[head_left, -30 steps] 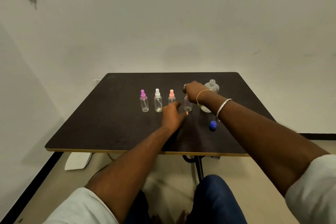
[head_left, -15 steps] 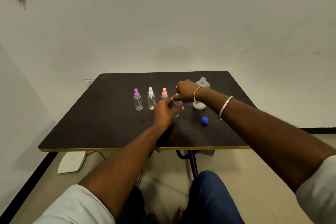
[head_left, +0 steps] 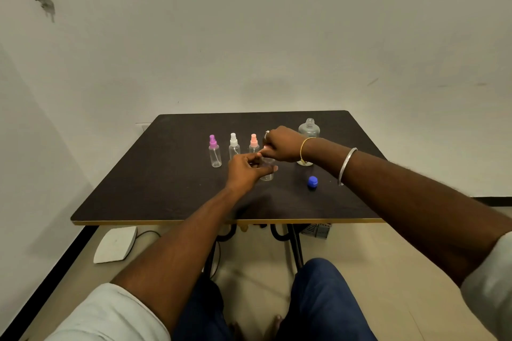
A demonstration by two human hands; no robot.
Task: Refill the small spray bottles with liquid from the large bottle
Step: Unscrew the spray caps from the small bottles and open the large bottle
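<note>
Bottle (head_left: 268,176) sits in left hand (head_left: 242,173), fingers curled round it. Right hand (head_left: 279,144) curled over its top; can't tell what it holds. Blue cap (head_left: 312,182) lies nearby.

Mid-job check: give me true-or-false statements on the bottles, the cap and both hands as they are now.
1. The large bottle stands uncapped. True.
2. The blue cap is screwed onto the large bottle. False: it lies on the table, apart from it.
3. Three topped spray bottles stand in a row. True.
4. The left hand lies flat on the table. False: it grips a fourth small bottle.
5. The right hand holds the large bottle. False: its fingers curl over the fourth small bottle's top.
</note>
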